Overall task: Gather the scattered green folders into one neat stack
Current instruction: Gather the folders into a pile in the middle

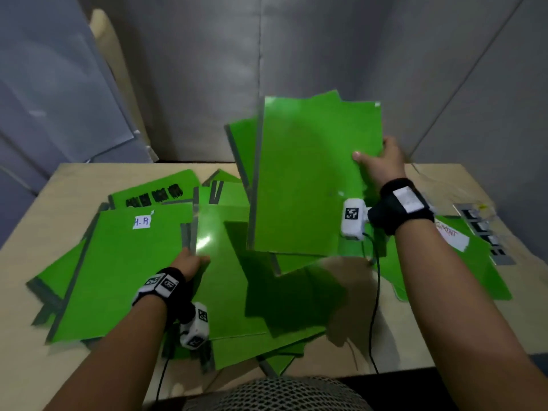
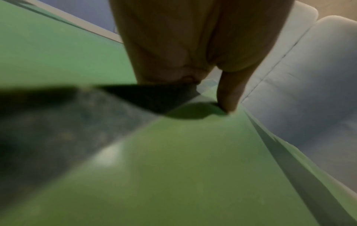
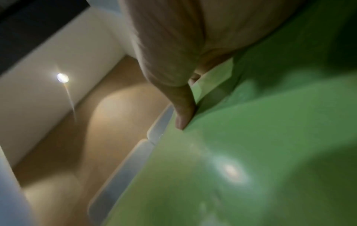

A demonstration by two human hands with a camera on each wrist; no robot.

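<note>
Head view: right hand (image 1: pixel 378 161) at about two o'clock, thumb on the front face and fingers wrapped behind the right edge of a raised bundle of green folders (image 1: pixel 314 173), held up off the table (image 1: pixel 89 179) and tilted toward the far wall. At least three in that bundle, judging by the fanned edges peeking out at its top and left side; exact number hard to tell. Left hand (image 1: pixel 191 262) at about eight o'clock, low on the pile, fingers curled at the edge of a glossy folder (image 1: pixel 219 280) lying flat, thumb on top; left wrist view confirms a thumb (image 2: pixel 230 97) pressed onto green plastic beside a grey spine strip, the other fingers tucked out of sight. Right wrist view shows a thumb tip (image 3: pixel 183 120) bearing down on the green cover near its clear edge strip. Still flat on the table: a folder labelled "H.R" (image 1: pixel 124 271) at nine o'clock, one with black marks (image 1: pixel 157 191) at ten o'clock, one with a white label (image 1: pixel 462 256) at three o'clock, plus several overlapped in the middle and at six o'clock; roughly eight or more lying loose, too overlapped for a firm count. Likely risks: slick covers sliding out of the one-sided grip and fanning further; bundle dropping onto the pile and scattering it; lower folders at six o'clock being nudged over the near table edge; a wrist-camera cable (image 1: pixel 376 292) snagging a corner.
</note>
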